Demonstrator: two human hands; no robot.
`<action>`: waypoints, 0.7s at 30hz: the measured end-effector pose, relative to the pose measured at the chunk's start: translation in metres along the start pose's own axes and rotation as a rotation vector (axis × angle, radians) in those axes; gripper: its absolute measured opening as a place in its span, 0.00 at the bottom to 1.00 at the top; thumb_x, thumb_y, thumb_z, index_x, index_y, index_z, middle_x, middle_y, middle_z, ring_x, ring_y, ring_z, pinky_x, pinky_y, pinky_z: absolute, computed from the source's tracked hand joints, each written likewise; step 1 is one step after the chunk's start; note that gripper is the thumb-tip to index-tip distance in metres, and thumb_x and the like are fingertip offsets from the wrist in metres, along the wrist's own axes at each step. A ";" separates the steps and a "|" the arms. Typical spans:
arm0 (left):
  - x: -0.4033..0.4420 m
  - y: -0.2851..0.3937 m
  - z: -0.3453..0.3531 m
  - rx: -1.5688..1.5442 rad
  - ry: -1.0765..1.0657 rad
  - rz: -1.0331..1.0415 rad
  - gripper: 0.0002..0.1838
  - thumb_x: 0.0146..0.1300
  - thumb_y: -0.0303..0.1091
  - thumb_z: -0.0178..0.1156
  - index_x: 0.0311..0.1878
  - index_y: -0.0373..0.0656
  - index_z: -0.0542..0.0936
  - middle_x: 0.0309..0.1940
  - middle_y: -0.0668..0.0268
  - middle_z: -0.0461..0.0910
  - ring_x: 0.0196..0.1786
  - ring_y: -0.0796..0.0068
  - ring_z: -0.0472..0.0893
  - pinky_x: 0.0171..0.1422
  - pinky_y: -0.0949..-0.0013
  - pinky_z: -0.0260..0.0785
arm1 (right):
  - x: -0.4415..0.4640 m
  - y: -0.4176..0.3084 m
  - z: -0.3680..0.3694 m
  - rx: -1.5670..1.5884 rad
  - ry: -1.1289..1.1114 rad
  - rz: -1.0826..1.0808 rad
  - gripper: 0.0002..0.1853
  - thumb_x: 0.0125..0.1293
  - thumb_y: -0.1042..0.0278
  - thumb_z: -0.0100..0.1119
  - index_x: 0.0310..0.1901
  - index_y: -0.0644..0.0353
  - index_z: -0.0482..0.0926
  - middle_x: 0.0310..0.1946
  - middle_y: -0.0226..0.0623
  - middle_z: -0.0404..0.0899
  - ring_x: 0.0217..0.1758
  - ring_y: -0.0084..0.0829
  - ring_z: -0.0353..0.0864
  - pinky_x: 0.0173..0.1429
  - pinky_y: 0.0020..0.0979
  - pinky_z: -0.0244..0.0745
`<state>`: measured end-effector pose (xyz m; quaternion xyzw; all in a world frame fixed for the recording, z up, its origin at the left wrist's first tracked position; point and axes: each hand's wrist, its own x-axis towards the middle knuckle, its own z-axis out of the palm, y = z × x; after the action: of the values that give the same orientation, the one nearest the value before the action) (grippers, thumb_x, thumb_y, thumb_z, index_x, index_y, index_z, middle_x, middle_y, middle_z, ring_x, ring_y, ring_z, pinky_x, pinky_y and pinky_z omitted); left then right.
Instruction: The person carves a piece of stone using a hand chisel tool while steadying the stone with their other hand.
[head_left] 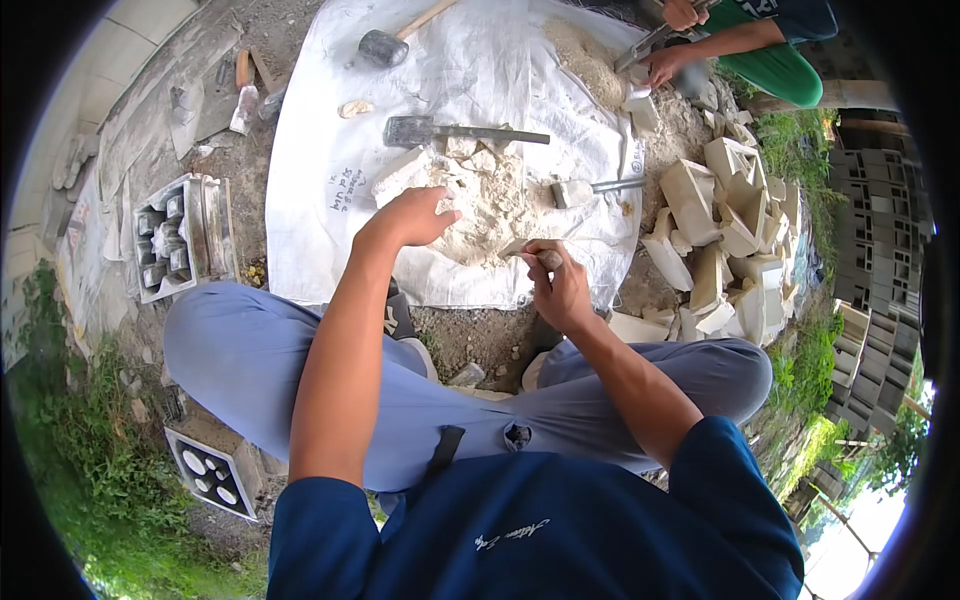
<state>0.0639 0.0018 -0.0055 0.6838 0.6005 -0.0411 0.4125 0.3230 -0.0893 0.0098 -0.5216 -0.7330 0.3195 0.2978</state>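
My left hand reaches over a heap of pale crumbled rubble on a white woven sheet. Its thumb and fingers are apart at the heap's left side, close to a whitish block. At the heap's lower right, my right hand is closed around a small hand tool with a rounded handle. A short flat tip points left into the crumbs; its exact kind is unclear. A dark-headed hammer lies across the heap's far edge. Another hammer rests to the right.
A mallet lies at the sheet's far left. Broken pale blocks are piled on the right. Another person's hand works at the upper right. A metal mold stands left, and a brick-handled trowel-like tool lies beyond it.
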 end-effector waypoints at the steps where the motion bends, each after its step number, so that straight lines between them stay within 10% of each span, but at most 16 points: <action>1: -0.001 0.000 -0.002 -0.014 -0.028 0.010 0.30 0.72 0.55 0.55 0.67 0.44 0.74 0.62 0.46 0.77 0.66 0.47 0.75 0.70 0.54 0.67 | 0.001 -0.003 -0.001 0.009 0.079 -0.070 0.06 0.69 0.76 0.61 0.43 0.63 0.73 0.37 0.41 0.81 0.31 0.47 0.83 0.37 0.41 0.78; 19: -0.003 0.006 -0.005 0.005 -0.045 -0.023 0.30 0.73 0.54 0.54 0.69 0.45 0.72 0.65 0.48 0.75 0.68 0.49 0.74 0.71 0.55 0.66 | -0.003 0.011 0.008 0.030 -0.095 0.076 0.07 0.70 0.75 0.60 0.43 0.62 0.71 0.37 0.43 0.81 0.31 0.46 0.83 0.35 0.40 0.78; 21: -0.002 0.000 -0.003 0.003 -0.034 -0.002 0.30 0.73 0.55 0.54 0.69 0.45 0.73 0.64 0.47 0.76 0.67 0.49 0.74 0.71 0.55 0.66 | 0.002 0.004 0.006 0.051 0.148 -0.171 0.07 0.70 0.75 0.60 0.43 0.62 0.71 0.36 0.43 0.79 0.30 0.50 0.81 0.35 0.42 0.77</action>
<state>0.0623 0.0018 -0.0021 0.6828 0.5941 -0.0541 0.4219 0.3203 -0.0877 0.0035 -0.4716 -0.7423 0.2723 0.3904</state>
